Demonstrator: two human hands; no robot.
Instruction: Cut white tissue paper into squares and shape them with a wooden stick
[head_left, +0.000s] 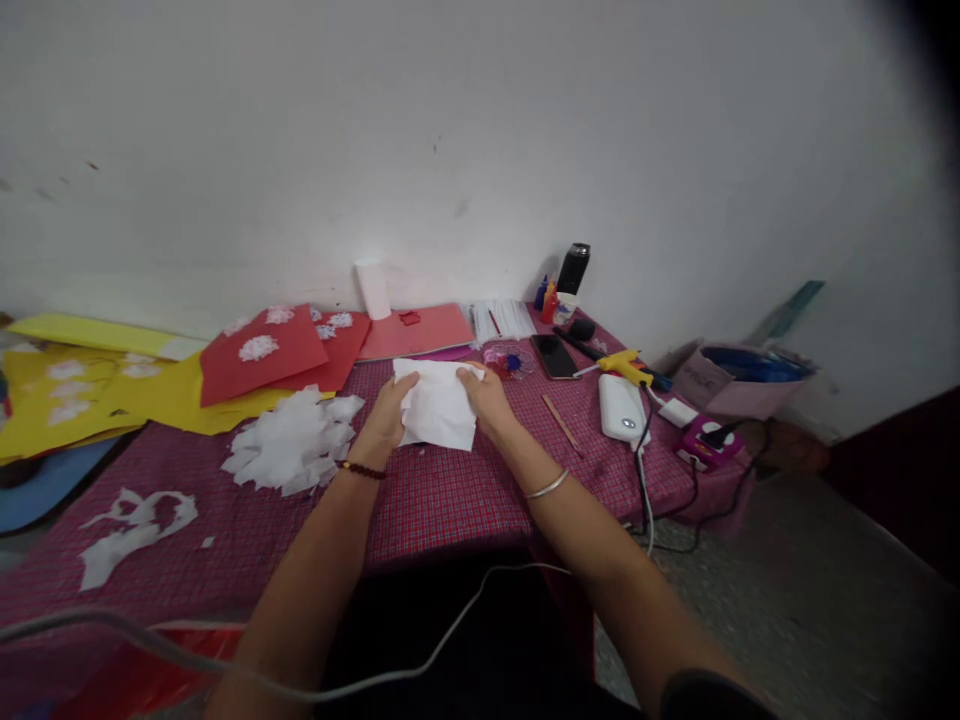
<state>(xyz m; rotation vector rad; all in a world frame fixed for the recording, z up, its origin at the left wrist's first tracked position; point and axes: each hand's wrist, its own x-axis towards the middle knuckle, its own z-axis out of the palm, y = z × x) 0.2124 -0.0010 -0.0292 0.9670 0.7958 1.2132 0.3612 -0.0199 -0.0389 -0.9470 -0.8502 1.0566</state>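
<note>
Single head-worn camera, placed behind and above the near edge of a checked table cover [450,500] and facing forward and downward. The wearer's forearms [589,525] extend from the near side, with the left hand [388,412] and right hand [491,398] close to the centre of the view, at short range. The broad field reaches a pale wall [465,140] on the far side and floor [795,580] on the near right; a dark margin [937,50] cuts the far right corner.

Wht paper [439,408], creased, over tbl [457,500]
</note>
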